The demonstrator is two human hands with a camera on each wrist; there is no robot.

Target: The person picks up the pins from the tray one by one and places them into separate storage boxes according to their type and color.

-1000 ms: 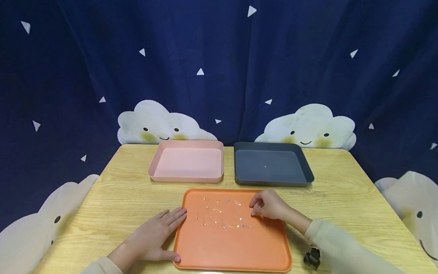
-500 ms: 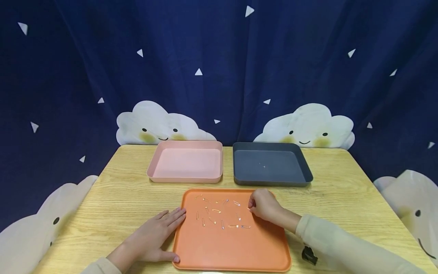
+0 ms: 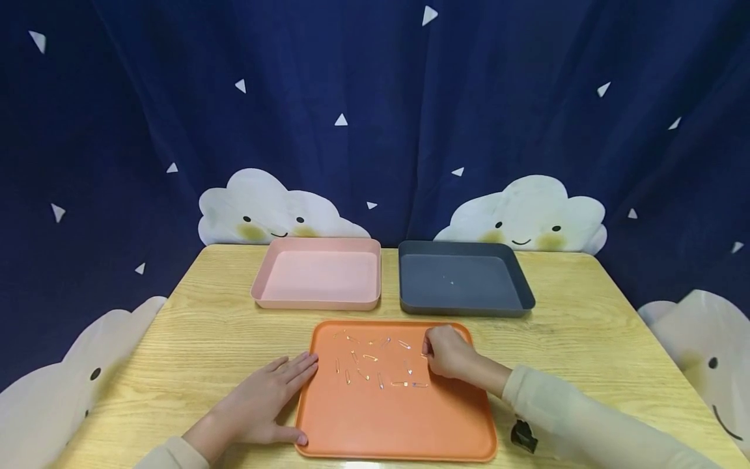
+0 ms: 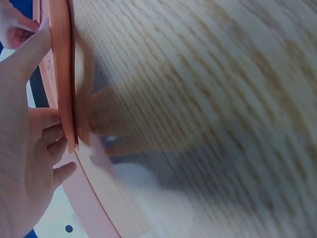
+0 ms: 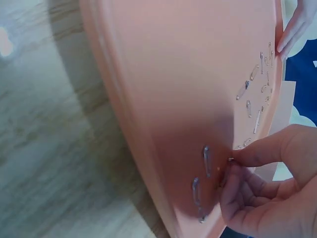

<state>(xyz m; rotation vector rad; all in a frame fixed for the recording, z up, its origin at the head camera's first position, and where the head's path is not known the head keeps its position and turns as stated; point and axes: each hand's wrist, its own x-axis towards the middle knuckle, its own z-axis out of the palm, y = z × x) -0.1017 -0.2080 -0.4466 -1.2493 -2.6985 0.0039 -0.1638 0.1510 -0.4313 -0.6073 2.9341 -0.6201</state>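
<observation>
An orange tray (image 3: 395, 423) lies in front of me with several gold and silver safety pins (image 3: 370, 357) spread over its far half. My left hand (image 3: 263, 397) rests along the tray's left edge, fingers straight and thumb spread toward the near corner. Over the right part of the tray, my right hand (image 3: 450, 352) pinches a safety pin (image 5: 231, 159) between thumb and curled index finger. Only a bit of that pin shows; the fingers cover the rest. In the right wrist view, silver safety pins (image 5: 206, 161) lie on the tray beside these fingertips.
Behind the orange tray stand a pink tray (image 3: 319, 305) on the left and a dark grey tray (image 3: 469, 311) on the right, with tiny shiny bits (image 3: 452, 283) inside. A small black object (image 3: 523, 436) sits by the right sleeve. A blue curtain (image 3: 375, 85) hangs behind the wooden table (image 3: 193, 312).
My right hand has shifted slightly left over the orange tray, and its fingers have come together on a safety pin. The left hand has stayed at the tray's edge.
</observation>
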